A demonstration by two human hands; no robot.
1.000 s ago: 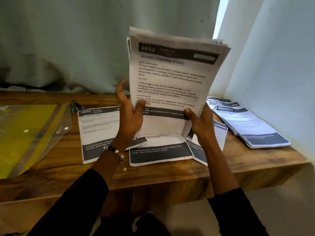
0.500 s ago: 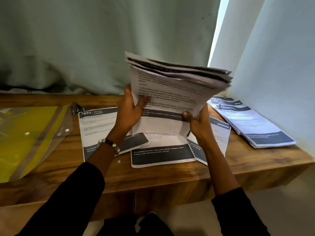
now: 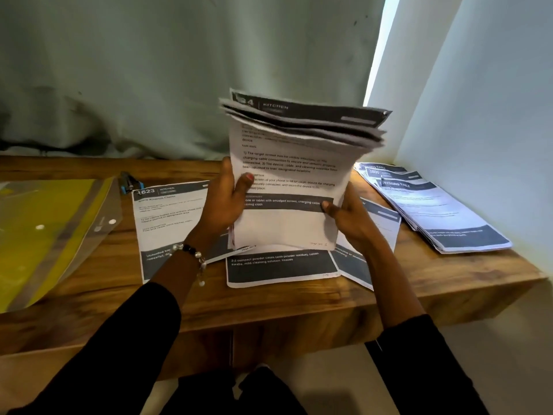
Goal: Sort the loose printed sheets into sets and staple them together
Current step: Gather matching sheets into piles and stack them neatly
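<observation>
At the far left of the wooden table (image 3: 299, 307) lies a clear plastic folder (image 3: 51, 235) with yellow paper inside. Just beyond its right edge sits a blue stapler (image 3: 130, 182). Next lies a printed sheet headed 1623 (image 3: 170, 223), flat on the table. The left hand (image 3: 227, 199), with a beaded bracelet (image 3: 191, 254) at the wrist, holds the left edge of an upright stack of sheets (image 3: 293, 181), its grip closed with the thumb across the front page. The stack's top edges bend forward, and its bottom edge hangs just above more sheets on the table (image 3: 281, 268). The right hand (image 3: 350, 217) grips the stack's lower right edge, thumb on the front. At the far right, against the wall, lies a fanned pile of sheets (image 3: 443, 217).
</observation>
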